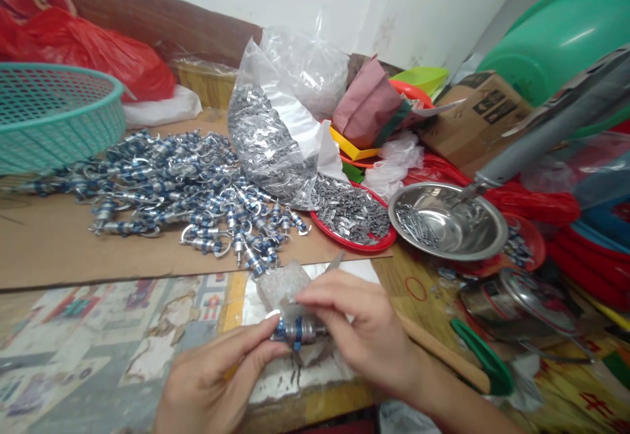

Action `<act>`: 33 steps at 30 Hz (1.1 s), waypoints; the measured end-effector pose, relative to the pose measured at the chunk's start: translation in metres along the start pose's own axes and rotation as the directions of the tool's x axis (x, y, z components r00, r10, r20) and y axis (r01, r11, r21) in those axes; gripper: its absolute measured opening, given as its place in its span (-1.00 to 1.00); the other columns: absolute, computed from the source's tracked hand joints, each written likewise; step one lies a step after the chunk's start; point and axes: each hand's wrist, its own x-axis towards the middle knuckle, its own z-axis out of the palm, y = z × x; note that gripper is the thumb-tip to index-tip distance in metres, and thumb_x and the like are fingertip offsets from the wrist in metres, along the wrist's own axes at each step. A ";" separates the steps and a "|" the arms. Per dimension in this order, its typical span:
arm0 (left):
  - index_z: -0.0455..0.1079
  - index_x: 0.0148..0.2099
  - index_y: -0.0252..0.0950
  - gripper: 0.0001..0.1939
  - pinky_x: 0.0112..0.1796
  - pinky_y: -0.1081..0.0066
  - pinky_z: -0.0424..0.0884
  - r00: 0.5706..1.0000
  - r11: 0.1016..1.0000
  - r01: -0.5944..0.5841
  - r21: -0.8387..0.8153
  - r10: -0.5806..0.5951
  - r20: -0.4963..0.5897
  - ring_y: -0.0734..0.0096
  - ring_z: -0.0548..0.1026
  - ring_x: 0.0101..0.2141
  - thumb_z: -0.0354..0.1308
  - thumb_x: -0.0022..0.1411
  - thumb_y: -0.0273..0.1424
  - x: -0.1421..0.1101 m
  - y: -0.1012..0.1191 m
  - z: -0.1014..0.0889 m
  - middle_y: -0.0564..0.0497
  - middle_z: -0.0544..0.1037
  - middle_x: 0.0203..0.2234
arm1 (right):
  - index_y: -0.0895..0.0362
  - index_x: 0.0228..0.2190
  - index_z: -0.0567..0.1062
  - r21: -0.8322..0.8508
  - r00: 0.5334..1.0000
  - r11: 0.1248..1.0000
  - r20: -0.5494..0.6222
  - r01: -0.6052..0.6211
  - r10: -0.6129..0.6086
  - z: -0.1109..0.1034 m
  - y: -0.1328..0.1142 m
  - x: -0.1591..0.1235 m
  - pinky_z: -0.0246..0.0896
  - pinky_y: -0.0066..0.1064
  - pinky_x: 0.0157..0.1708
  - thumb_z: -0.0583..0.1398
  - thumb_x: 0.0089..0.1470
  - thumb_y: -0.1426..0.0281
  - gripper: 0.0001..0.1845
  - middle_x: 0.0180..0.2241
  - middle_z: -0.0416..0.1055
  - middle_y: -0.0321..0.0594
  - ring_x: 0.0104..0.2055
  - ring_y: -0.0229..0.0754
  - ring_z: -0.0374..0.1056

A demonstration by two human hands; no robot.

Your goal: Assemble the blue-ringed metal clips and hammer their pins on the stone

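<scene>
My left hand point(216, 378) and my right hand point(367, 332) meet low in the middle of the view. Both pinch one small metal piece with blue rings point(295, 332), the left at its left end, the right over its right end. A small clear bag of tiny parts point(281, 284) lies just behind the fingers. A thin metal blade tip point(335, 261) sticks up past my right hand. Farther back, a big heap of the same blue-and-silver pieces point(172, 181) covers the brown cardboard point(59, 243).
A large clear bag of small silver parts point(275, 125) spills onto a red plate point(352, 220). A steel bowl point(447, 220) with pins sits right; a teal basket point(54, 115) stands left. Red bags, a cardboard box point(475, 119) and green basins crowd the back.
</scene>
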 end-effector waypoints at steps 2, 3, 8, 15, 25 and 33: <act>0.59 -0.39 0.11 -0.86 -0.25 0.39 0.53 1.000 1.000 -0.009 0.018 0.009 0.004 0.25 0.63 -0.45 0.27 -0.06 -0.28 -0.001 0.000 0.001 0.20 0.69 -0.45 | 0.20 -0.28 0.49 0.007 0.997 0.998 0.035 0.067 -0.068 0.009 -0.014 -0.007 0.33 -0.48 -0.35 0.08 0.09 0.61 -0.78 -0.41 0.51 -0.18 -0.38 -0.26 0.42; 0.59 -0.41 0.11 -0.87 -0.25 0.39 0.53 1.000 1.000 -0.008 0.025 0.008 0.006 0.25 0.63 -0.45 0.27 -0.06 -0.28 -0.001 0.000 0.001 0.20 0.69 -0.44 | 0.19 -0.26 0.46 -0.015 0.997 0.997 0.038 0.072 -0.072 0.012 -0.017 -0.010 0.33 -0.48 -0.37 0.09 0.09 0.60 -0.79 -0.42 0.50 -0.19 -0.39 -0.25 0.41; 0.60 -0.41 0.08 -0.88 -0.25 0.38 0.52 1.000 1.000 0.005 0.017 -0.005 -0.015 0.25 0.62 -0.47 0.28 -0.07 -0.29 -0.001 0.001 0.002 0.18 0.69 -0.47 | 0.15 -0.21 0.38 -0.109 0.978 0.977 0.115 0.185 -0.172 0.010 -0.014 -0.013 0.31 -0.43 -0.33 0.02 0.13 0.61 -0.76 -0.37 0.49 -0.18 -0.35 -0.22 0.41; 0.60 -0.43 0.03 -0.84 -0.41 0.41 0.44 0.984 0.987 -0.161 -0.023 0.159 -0.082 0.30 0.49 -0.45 0.25 -0.03 -0.39 0.001 0.010 0.001 0.05 0.51 -0.52 | 0.17 -0.10 0.30 -0.108 0.932 0.945 0.230 0.309 -0.279 0.008 -0.021 -0.014 0.35 -0.43 -0.31 -0.05 0.21 0.56 -0.74 -0.35 0.49 -0.16 -0.32 -0.22 0.42; 0.57 -0.60 -0.05 -0.94 -0.21 0.32 0.47 0.980 0.972 0.174 -0.155 -0.156 0.122 0.22 0.52 -0.33 0.32 -0.14 -0.32 0.007 0.012 -0.012 0.03 0.59 -0.40 | 0.19 -0.33 0.47 -0.193 0.939 0.919 0.043 0.344 -0.342 0.006 -0.011 -0.028 0.41 -0.45 -0.29 0.11 0.12 0.58 -0.85 -0.31 0.53 -0.09 -0.27 -0.20 0.45; 0.58 -0.47 -0.03 -0.90 -0.28 0.40 0.52 0.957 0.965 -0.227 0.132 0.196 0.215 0.23 0.59 -0.39 0.23 0.01 -0.31 0.007 0.018 -0.022 0.04 0.66 -0.40 | 0.24 -0.25 0.50 -0.294 0.836 0.786 0.111 0.544 -0.537 0.006 -0.005 -0.031 0.44 -0.29 -0.27 0.04 0.15 0.53 -0.75 -0.26 0.55 -0.04 -0.16 -0.05 0.46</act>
